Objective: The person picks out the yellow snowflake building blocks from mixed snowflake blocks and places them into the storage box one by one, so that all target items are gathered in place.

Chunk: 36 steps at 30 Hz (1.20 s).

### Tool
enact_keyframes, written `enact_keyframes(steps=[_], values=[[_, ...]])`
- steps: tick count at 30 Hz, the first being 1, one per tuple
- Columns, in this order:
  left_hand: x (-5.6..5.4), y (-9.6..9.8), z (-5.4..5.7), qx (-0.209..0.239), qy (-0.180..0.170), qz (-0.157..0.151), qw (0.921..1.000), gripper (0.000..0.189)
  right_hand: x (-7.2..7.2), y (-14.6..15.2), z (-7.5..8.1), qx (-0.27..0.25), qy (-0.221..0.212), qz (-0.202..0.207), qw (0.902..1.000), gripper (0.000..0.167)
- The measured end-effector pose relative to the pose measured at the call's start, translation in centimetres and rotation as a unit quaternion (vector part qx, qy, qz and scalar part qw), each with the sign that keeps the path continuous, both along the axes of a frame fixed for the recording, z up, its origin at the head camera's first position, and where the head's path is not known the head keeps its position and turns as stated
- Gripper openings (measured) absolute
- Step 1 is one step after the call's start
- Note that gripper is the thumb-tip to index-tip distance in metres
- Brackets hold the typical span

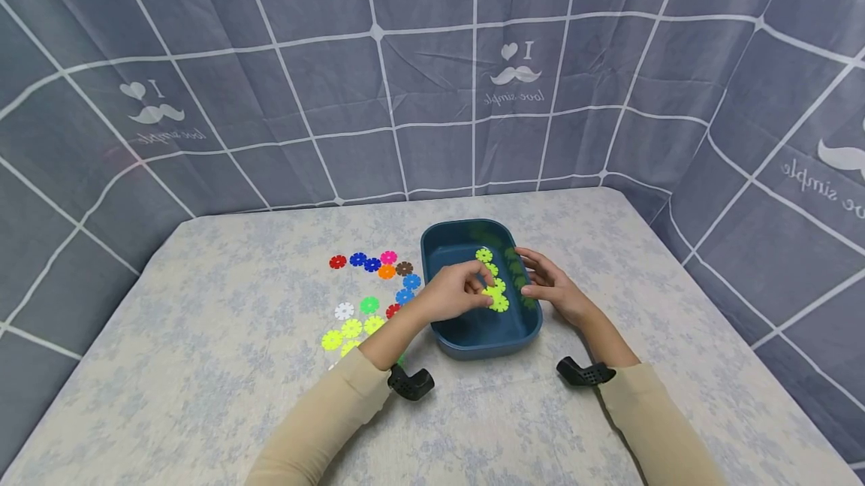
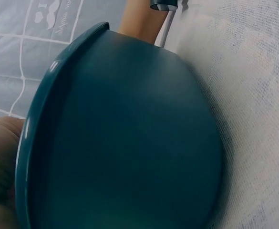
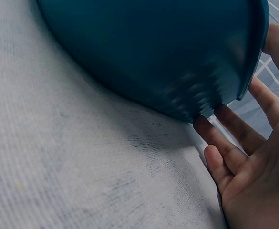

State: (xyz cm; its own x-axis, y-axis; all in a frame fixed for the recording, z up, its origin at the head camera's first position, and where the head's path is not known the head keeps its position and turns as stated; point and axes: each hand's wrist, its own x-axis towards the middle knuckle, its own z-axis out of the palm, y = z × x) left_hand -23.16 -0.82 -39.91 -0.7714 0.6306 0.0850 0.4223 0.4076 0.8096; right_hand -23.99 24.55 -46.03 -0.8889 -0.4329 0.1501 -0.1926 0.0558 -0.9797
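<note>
A dark teal plastic bin (image 1: pixel 466 339) stands on the table. Inside it several yellow-green notched discs (image 1: pixel 483 255) lie in a row. My left hand (image 1: pixel 454 292) reaches over the bin's left side, thumb and index finger pinching a yellow-green notched disc (image 1: pixel 495 297) at the near end of that row. Whether the discs are joined I cannot tell. Against the bin's right side rests my right hand (image 1: pixel 556 291). Its fairly straight fingers (image 3: pixel 234 129) touch the outer wall in the right wrist view. The left wrist view shows mostly the bin's outer wall (image 2: pixel 129 129).
Left of the bin lie loose notched discs: red (image 1: pixel 338 262), blue (image 1: pixel 358 259), pink (image 1: pixel 388 257), orange (image 1: pixel 387 272), brown (image 1: pixel 404 268), white (image 1: pixel 344 311), green (image 1: pixel 369 305) and several yellow-green ones (image 1: pixel 351 328). My left forearm covers some. A grey checked curtain (image 1: pixel 432 80) hangs behind the patterned tablecloth (image 1: pixel 203 336).
</note>
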Motion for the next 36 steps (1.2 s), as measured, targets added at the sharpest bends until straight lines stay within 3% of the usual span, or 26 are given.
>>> enact_keyframes(steps=[10,18,23,29,36], values=[[0.1,0.8,-0.1,-0.043,-0.006,-0.014,0.999,0.019,0.1,0.0,0.0,0.008,-0.001,0.001,1.0,0.069],[0.0,1.6,-0.5,-0.097,-0.034,-0.053,0.9933,0.012,0.0,0.0,0.1,0.011,-0.005,-0.003,0.9999,0.069],[-0.2,2.1,-0.7,-0.112,-0.043,-0.06,0.991,0.012,0.1,0.0,0.1,0.006,-0.005,-0.005,0.9999,0.069],[-0.3,2.8,-0.8,-0.125,-0.038,-0.056,0.9899,0.01,0.1,0.0,0.1,0.002,-0.008,-0.006,0.9999,0.068],[-0.2,3.6,-1.1,-0.152,-0.006,-0.048,0.9871,0.01,0.2,0.1,0.1,0.002,-0.006,-0.004,1.0,0.069]])
